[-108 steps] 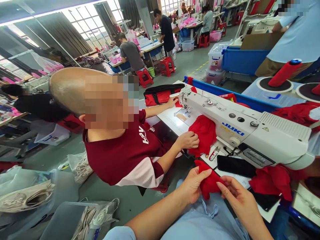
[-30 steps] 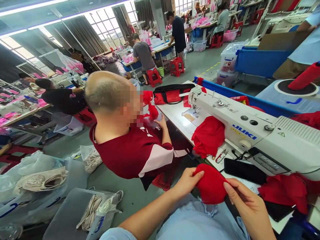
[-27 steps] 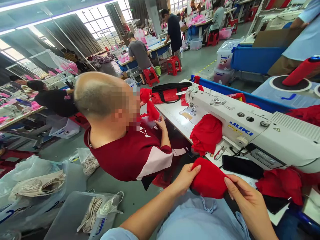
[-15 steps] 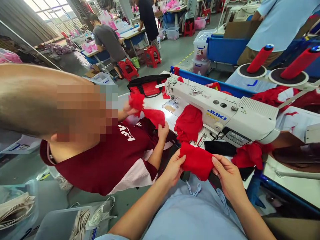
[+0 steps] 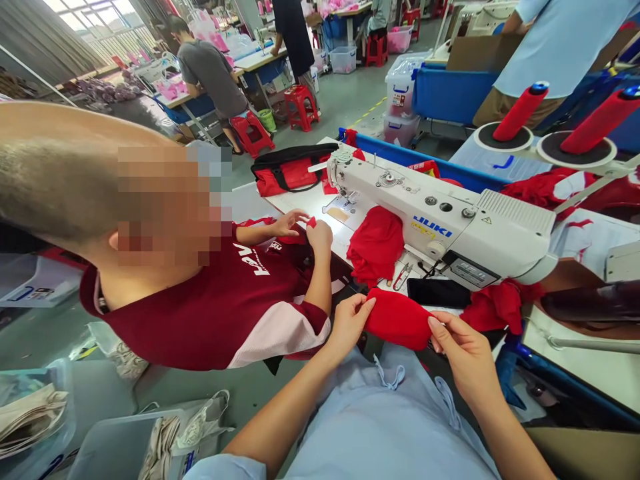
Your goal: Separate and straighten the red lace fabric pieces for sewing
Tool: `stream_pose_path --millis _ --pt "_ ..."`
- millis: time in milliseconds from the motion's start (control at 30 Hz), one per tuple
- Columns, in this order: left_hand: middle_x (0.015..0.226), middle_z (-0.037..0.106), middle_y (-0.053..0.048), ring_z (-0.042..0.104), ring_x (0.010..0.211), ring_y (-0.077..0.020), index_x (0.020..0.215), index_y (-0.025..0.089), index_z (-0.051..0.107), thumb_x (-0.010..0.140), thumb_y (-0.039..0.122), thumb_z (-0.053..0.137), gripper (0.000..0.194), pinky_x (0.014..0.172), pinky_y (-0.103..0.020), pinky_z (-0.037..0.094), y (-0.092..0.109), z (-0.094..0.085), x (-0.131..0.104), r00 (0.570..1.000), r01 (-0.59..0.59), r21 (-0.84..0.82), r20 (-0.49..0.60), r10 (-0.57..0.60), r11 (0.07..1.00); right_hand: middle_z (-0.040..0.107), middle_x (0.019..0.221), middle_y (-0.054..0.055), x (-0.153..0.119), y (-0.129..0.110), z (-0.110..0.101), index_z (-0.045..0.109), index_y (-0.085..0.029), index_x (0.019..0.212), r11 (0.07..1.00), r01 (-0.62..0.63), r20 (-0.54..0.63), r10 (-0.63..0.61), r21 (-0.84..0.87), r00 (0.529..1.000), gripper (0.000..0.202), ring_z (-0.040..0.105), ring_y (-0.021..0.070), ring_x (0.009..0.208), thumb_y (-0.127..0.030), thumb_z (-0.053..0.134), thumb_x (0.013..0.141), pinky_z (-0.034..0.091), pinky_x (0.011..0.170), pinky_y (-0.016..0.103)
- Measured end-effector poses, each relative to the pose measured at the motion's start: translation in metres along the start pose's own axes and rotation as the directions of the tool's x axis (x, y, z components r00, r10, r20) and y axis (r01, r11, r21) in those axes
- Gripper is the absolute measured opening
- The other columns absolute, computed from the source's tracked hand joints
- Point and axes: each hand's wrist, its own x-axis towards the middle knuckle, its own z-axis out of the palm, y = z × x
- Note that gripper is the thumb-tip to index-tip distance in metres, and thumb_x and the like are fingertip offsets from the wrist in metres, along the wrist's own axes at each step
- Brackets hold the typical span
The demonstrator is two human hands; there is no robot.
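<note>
Stretched between my two hands is a red fabric piece [image 5: 400, 320], held above my lap. My left hand [image 5: 351, 321] pinches its left end between thumb and fingers. At the opposite end, my right hand [image 5: 457, 343] is closed on the edge, thumb on top. Just beyond lies a heap of red cloth [image 5: 376, 243] on the sewing table, beside a white sewing machine [image 5: 445, 227]. Small thread snips [image 5: 403, 276] and a black phone-like slab [image 5: 439, 293] rest close to the cloth I hold.
A co-worker in a maroon shirt [image 5: 200, 320] sits close on my left, fingers on a bit of red cloth. Red thread cones [image 5: 520, 113] stand at the right. Plastic bins [image 5: 125, 440] sit on the floor at lower left. A red bag [image 5: 290, 175] lies behind the machine.
The red fabric between my hands now looks smoother and narrower, its lower edge drawn up. The co-worker's hands have come together, and the red cloth they held spread out is mostly out of sight.
</note>
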Motion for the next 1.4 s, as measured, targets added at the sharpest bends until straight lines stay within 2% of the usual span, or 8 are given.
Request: stream_pose_path --millis 200,333,433,533,767,933,1167,1400 --pt "0.066 0.059 0.003 0.046 0.063 -0.0107 0.071 0.017 0.066 0.062 0.052 0.077 0.038 0.061 -0.023 0.033 0.007 0.0 0.001 1.0 0.005 -0.068 0.023 -0.003 0.998 0.052 0.053 -0.003 0.0 -0.001 0.0 0.071 -0.018 0.089 0.997 0.034 -0.038 -0.037 -0.074 0.999 0.028 0.047 0.0126 0.049 -0.044 0.067 0.078 0.038 0.047 0.025" --pt "0.075 0.068 0.0 0.058 0.068 -0.0124 0.079 0.017 0.067 0.064 0.043 0.08 0.033 0.066 -0.023 0.043 0.006 0.002 -0.001 0.978 0.193 -0.388 0.147 -0.146 0.901 0.053 0.054 -0.002 0.001 -0.006 0.002 0.072 -0.018 0.086 0.994 0.052 -0.041 -0.056 -0.096 0.998 0.026 0.047 0.0131 0.049 -0.043 0.067 0.077 0.038 0.046 0.025" --pt "0.089 0.072 -0.007 0.066 0.084 -0.0178 0.095 0.014 0.069 0.067 0.041 0.081 0.041 0.078 -0.027 0.049 0.004 0.004 -0.005 0.887 0.448 -0.541 0.369 -0.278 0.712 0.054 0.054 -0.002 0.001 -0.008 0.004 0.072 -0.019 0.084 0.994 0.056 -0.049 -0.061 -0.097 0.997 0.026 0.047 0.0135 0.048 -0.043 0.067 0.077 0.038 0.045 0.026" --pt "0.097 0.073 -0.011 0.068 0.091 -0.0201 0.1 0.011 0.069 0.071 0.035 0.079 0.04 0.084 -0.029 0.051 0.005 0.009 -0.009 0.798 0.584 -0.497 0.494 -0.344 0.641 0.054 0.053 -0.002 0.001 -0.008 0.006 0.071 -0.018 0.084 0.995 0.054 -0.038 -0.057 -0.084 0.998 0.026 0.047 0.0134 0.047 -0.043 0.067 0.077 0.038 0.045 0.026" --pt "0.085 0.074 -0.008 0.067 0.075 -0.0167 0.085 0.013 0.071 0.065 0.03 0.083 0.029 0.074 -0.026 0.052 0.015 0.018 -0.008 0.903 0.421 -0.491 0.311 -0.298 0.763 0.052 0.052 -0.003 0.001 -0.008 0.008 0.07 -0.02 0.084 0.996 0.052 -0.022 -0.054 -0.076 0.998 0.025 0.046 0.0122 0.046 -0.044 0.067 0.077 0.037 0.044 0.024" --pt "0.084 0.073 -0.009 0.066 0.078 -0.0177 0.085 0.011 0.07 0.06 0.037 0.086 0.039 0.077 -0.027 0.05 0.017 0.021 -0.009 0.925 0.346 -0.454 0.314 -0.215 0.821 0.051 0.051 -0.003 0.0 -0.013 0.011 0.069 -0.02 0.08 0.995 0.028 0.002 -0.028 -0.094 1.0 0.033 0.044 0.0129 0.044 -0.052 0.067 0.075 0.035 0.041 0.025" --pt "0.072 0.067 -0.005 0.06 0.064 -0.0141 0.077 0.012 0.067 0.061 0.043 0.084 0.038 0.063 -0.026 0.046 0.022 0.027 -0.014 0.951 0.261 -0.354 0.257 -0.175 0.898 0.056 0.06 -0.001 -0.001 -0.005 0.015 0.065 -0.02 0.083 0.998 -0.017 0.096 0.023 -0.066 0.995 0.033 0.052 0.016 0.055 -0.053 0.066 0.078 0.043 0.051 0.027" --pt "0.068 0.065 -0.002 0.057 0.059 -0.011 0.073 0.013 0.064 0.058 0.043 0.085 0.04 0.058 -0.022 0.041 0.02 0.029 -0.015 0.945 0.295 -0.366 0.25 -0.212 0.882 0.056 0.066 0.001 -0.002 -0.009 0.017 0.063 -0.02 0.078 0.974 0.119 0.125 -0.096 -0.195 0.988 0.03 0.047 0.0144 0.054 -0.049 0.059 0.084 0.039 0.05 0.026"
